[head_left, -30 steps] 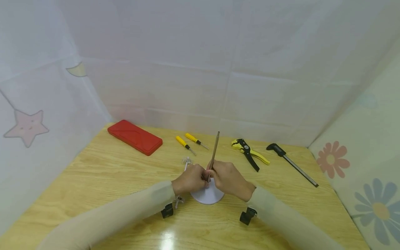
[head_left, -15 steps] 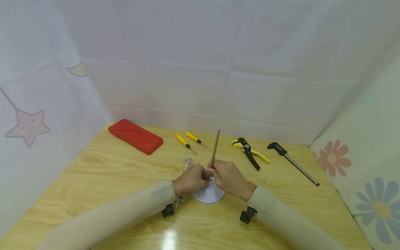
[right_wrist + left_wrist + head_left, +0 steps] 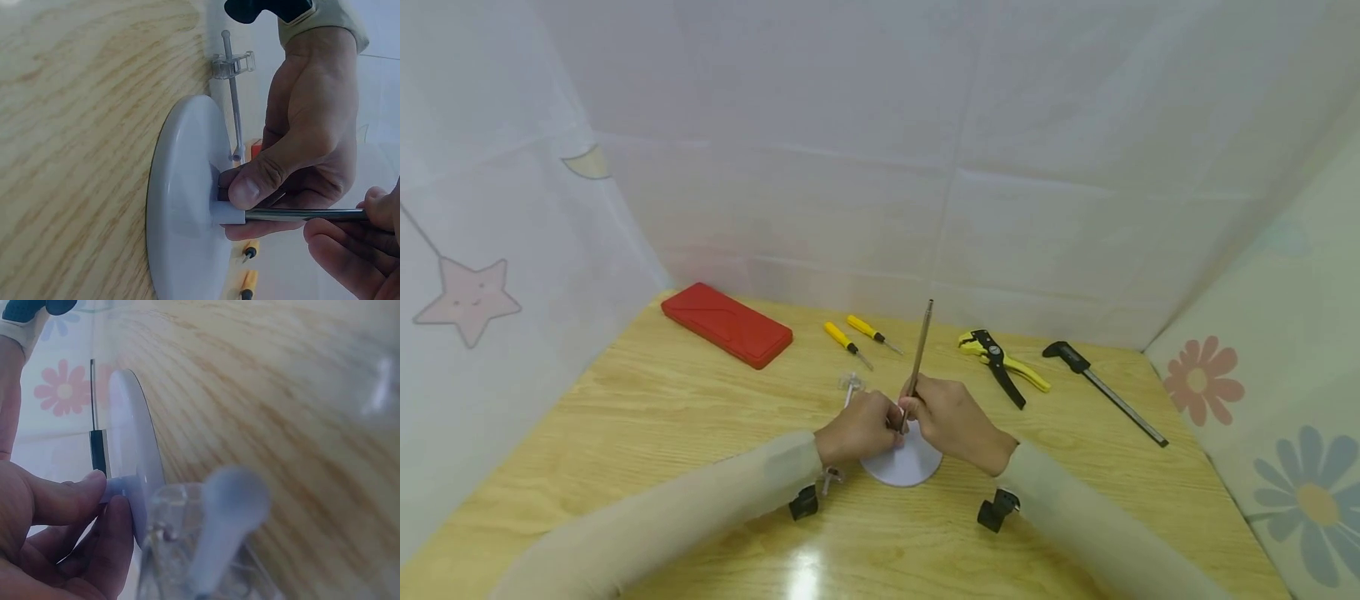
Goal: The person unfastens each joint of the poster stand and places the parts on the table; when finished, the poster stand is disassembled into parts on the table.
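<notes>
On the worktop (image 3: pixel 647 400), near its front edge, I see a white round base (image 3: pixel 904 467) lying flat. My left hand (image 3: pixel 859 429) pinches the small socket (image 3: pixel 228 215) at its centre between thumb and fingers. My right hand (image 3: pixel 953 421) has its grip closed round a metal rod (image 3: pixel 919 354), which stands nearly upright in that socket.
</notes>
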